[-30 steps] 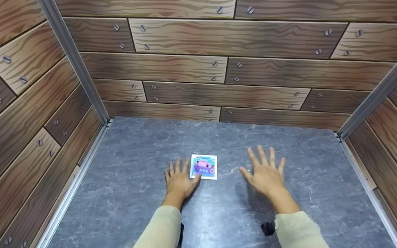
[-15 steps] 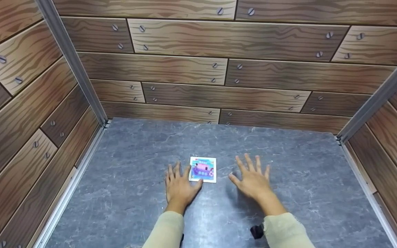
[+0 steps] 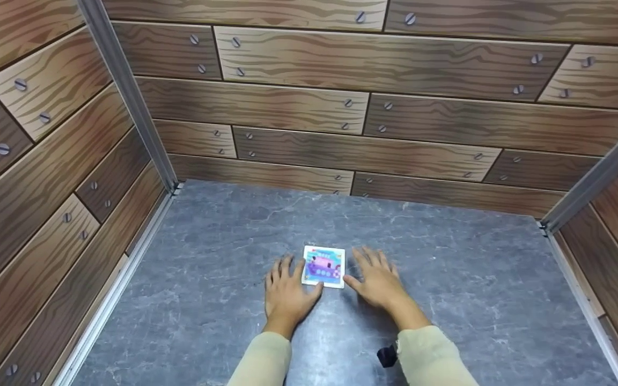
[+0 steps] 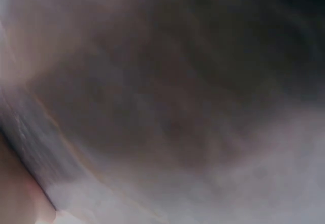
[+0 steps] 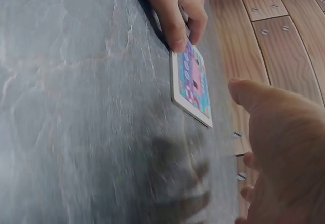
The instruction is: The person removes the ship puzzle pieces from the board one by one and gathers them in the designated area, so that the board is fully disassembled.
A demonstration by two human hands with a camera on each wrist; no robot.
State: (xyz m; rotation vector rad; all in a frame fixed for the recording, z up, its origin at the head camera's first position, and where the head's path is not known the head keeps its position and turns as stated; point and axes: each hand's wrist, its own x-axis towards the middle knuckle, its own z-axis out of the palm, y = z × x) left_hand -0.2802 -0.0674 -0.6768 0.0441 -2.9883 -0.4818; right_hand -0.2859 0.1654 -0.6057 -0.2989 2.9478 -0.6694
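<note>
A square picture card [image 3: 323,267] with a white border and a pink and purple ship print lies flat on the grey table. My left hand [image 3: 289,294] is at its left side, fingers spread. The thumb tip overlaps the card's near edge and the index finger runs along its left edge; in the right wrist view the thumb of the left hand [image 5: 172,5] touches the card's border. To the right of the card, my right hand [image 3: 377,281] is spread, its thumb tip close to the right edge. The left wrist view is mostly dark and blurred, with a bit of skin at lower left.
Grey marbled tabletop [image 3: 223,230] surrounds the card. Walls with a wood-plank print stand at the back [image 3: 298,145], left [image 3: 121,177] and right, joined by metal corner posts [image 3: 132,96]. A small black object [image 3: 387,356] shows beside the right sleeve.
My right hand has moved left, from well apart to close beside the card, its fingers drawing closer together. My left hand stays at the card's left side. The head view has shifted slightly.
</note>
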